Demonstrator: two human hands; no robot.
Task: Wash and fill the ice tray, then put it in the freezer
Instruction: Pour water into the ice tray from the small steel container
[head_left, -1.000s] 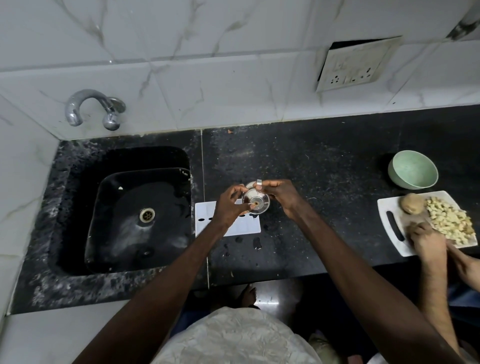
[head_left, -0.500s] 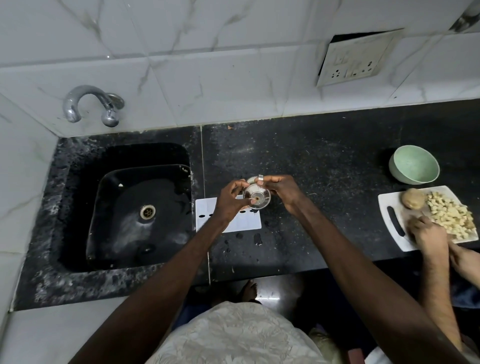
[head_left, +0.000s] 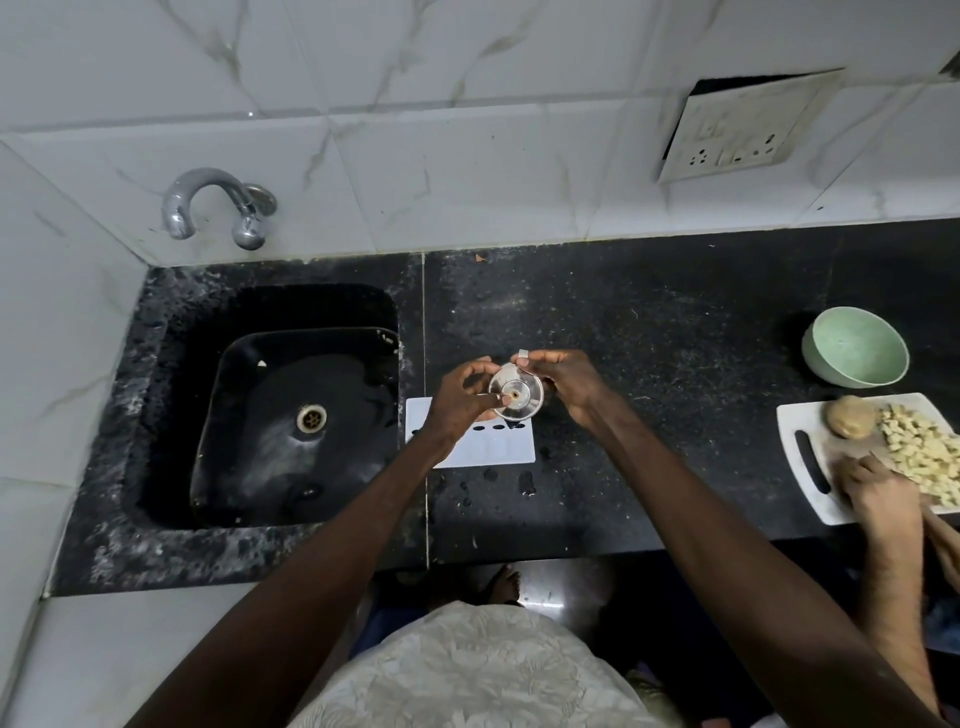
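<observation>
Blk counter (head_left: 649, 338): white tray (head_left: 498, 447) by sink (head_left: 270, 467), green bowl (head_left: 854, 347), chopping board (head_left: 800, 431) at rt.

tray (head_left: 498, 448) 1 | disc (head_left: 519, 387) 1 | sink (head_left: 234, 467) 1 | tap (head_left: 208, 200) 1 | bowl (head_left: 854, 347) 1

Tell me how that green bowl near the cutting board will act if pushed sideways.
The green bowl sits upright, looks empty and wide for its height, so it would probably slide rather than tip. Its matte finish suggests plastic, so likely light. The counter looks smooth, so little should resist it.
</observation>
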